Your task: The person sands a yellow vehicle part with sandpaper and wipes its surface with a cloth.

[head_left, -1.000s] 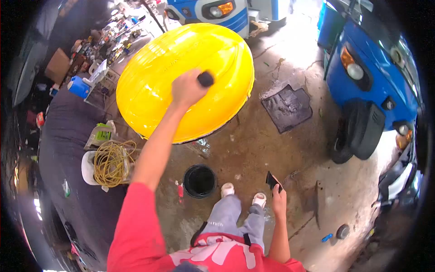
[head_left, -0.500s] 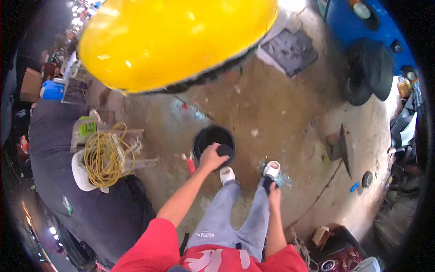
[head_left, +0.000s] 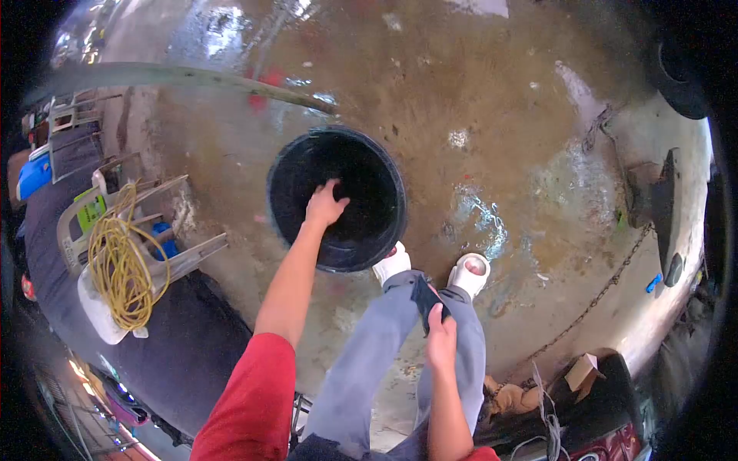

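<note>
A round black bucket (head_left: 280, 180) stands on the wet floor in front of my feet. My left hand (head_left: 327, 206) reaches over its mouth and into it, fingers apart; the dark inside hides whatever lies under the hand, and nothing shows in its grasp. Beside my knee, my right hand (head_left: 440, 338) grips a flat, soft-looking black piece (head_left: 427, 301), perhaps cloth, between thumb and fingers. White shoes (head_left: 470, 276) are just behind the bucket, to its right.
A pale pole (head_left: 207, 77) runs above the floor toward the bucket's far rim. At left, a coiled yellow cord (head_left: 127, 265) lies on an overturned white chair (head_left: 100, 307). A rusty chain (head_left: 592, 311) and a cardboard box (head_left: 584, 374) are on the right.
My view has tipped down and the yellow panel has left it. The bucket looks nearer. My left hand, earlier on a round black pad, is now inside the bucket, the pad no longer visible.
</note>
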Demonstrator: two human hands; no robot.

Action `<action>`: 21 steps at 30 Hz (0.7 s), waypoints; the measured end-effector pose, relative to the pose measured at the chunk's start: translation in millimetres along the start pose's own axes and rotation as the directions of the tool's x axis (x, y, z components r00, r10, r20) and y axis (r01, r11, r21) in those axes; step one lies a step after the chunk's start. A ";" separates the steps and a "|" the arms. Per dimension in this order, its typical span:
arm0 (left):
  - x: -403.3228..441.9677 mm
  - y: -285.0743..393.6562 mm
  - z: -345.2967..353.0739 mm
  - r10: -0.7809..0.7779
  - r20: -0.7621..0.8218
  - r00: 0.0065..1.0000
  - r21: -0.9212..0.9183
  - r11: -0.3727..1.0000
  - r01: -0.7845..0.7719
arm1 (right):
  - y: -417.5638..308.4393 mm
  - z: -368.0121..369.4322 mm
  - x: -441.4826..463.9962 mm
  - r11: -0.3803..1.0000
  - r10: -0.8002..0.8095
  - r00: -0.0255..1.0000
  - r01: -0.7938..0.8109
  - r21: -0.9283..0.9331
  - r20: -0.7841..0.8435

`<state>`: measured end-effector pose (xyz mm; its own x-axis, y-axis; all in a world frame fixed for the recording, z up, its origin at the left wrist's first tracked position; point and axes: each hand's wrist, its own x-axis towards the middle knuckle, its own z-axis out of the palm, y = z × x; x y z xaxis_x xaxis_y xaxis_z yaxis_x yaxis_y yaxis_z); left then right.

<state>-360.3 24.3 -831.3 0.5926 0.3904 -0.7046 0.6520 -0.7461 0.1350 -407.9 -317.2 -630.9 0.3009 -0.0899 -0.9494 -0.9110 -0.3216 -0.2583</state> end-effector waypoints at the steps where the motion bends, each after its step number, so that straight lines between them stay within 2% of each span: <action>1: 17.1 6.6 16.3 -0.001 0.018 1.000 -0.002 1.000 0.001 | -25.9 -0.4 -7.8 0.999 -0.003 1.000 0.004 -0.045 0.017; 2: 32.2 15.9 34.6 -0.006 0.060 0.998 0.051 0.999 0.003 | -30.4 0.6 -5.4 0.999 0.012 1.000 -0.012 -0.051 0.009; 3: 46.7 15.2 56.6 -0.017 0.103 0.995 0.104 0.995 0.006 | -31.6 1.8 -2.6 0.980 -0.161 0.987 0.156 0.122 0.030; 4: 58.7 0.9 96.1 0.024 0.097 0.995 0.233 0.971 -0.047 | -32.5 2.0 0.2 0.904 -0.331 0.943 0.312 0.291 0.018; 5: 72.5 -16.8 138.8 0.066 0.092 0.994 0.360 0.928 -0.094 | -34.7 1.2 1.9 0.911 -0.321 0.947 0.304 0.278 0.016; 7: 55.5 -12.0 160.0 -0.007 0.137 0.991 0.442 0.895 -0.055 | -42.6 -3.0 1.9 0.928 -0.247 0.968 0.219 0.302 0.055; 8: 43.2 -12.2 150.4 0.145 -0.025 0.989 0.487 0.866 -0.115 | -38.2 -3.0 2.9 0.948 -0.206 0.978 0.197 0.251 0.012; 9: 41.6 -16.6 131.3 0.148 -0.030 0.989 0.493 0.863 -0.114 | -38.8 -3.3 3.0 0.945 -0.210 0.978 0.200 0.258 0.014; 10: 39.7 -21.0 105.6 0.057 -0.061 0.996 0.173 0.984 -0.046 | -41.6 -5.1 2.4 0.971 -0.165 0.986 0.161 0.179 0.008; 11: 34.1 -19.1 78.7 -0.033 -0.061 0.998 -0.166 0.986 0.023 | -40.0 -7.5 1.2 0.987 -0.120 0.993 0.120 0.103 -0.003; 12: 13.0 -9.4 60.3 0.017 -0.360 0.933 -0.311 0.941 -0.137 | -17.8 -8.4 9.4 0.986 -0.101 0.995 0.102 0.135 -0.015; 13: -7.9 -4.0 33.6 0.029 -0.369 0.929 -0.302 0.942 -0.150 | -0.6 -8.2 15.9 0.983 -0.104 0.994 0.108 0.147 -0.038; 15: -49.8 4.2 -30.9 -0.026 -0.339 0.940 -0.512 0.843 -0.161 | 22.8 -13.3 12.1 0.974 -0.124 0.990 0.133 0.184 -0.061; 16: -93.4 22.0 -98.1 0.052 -0.366 0.929 -0.506 0.827 -0.246 | 16.7 -17.4 -16.8 0.965 -0.128 0.984 0.152 0.212 -0.124; 17: -137.9 30.8 -129.1 0.103 -0.379 0.920 -0.513 0.804 -0.301 | 22.1 -25.6 -26.8 0.964 -0.117 0.977 0.155 0.215 -0.178; 19: -202.3 54.0 -196.3 0.066 -0.287 0.956 -0.620 0.748 -0.237 | 26.8 -50.0 -49.7 0.949 -0.144 0.978 0.180 0.259 -0.154; 21: -256.6 79.5 -255.4 0.168 -0.481 0.860 -0.567 0.688 -0.452 | 0.2 -72.8 -83.9 0.946 -0.085 0.961 0.160 0.280 -0.262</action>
<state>-339.7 2.6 -461.9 0.8472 0.4698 -0.2481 0.4492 -0.3840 0.8067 -412.8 -378.4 -538.3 0.4408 -0.3062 -0.8438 -0.8930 -0.0547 -0.4466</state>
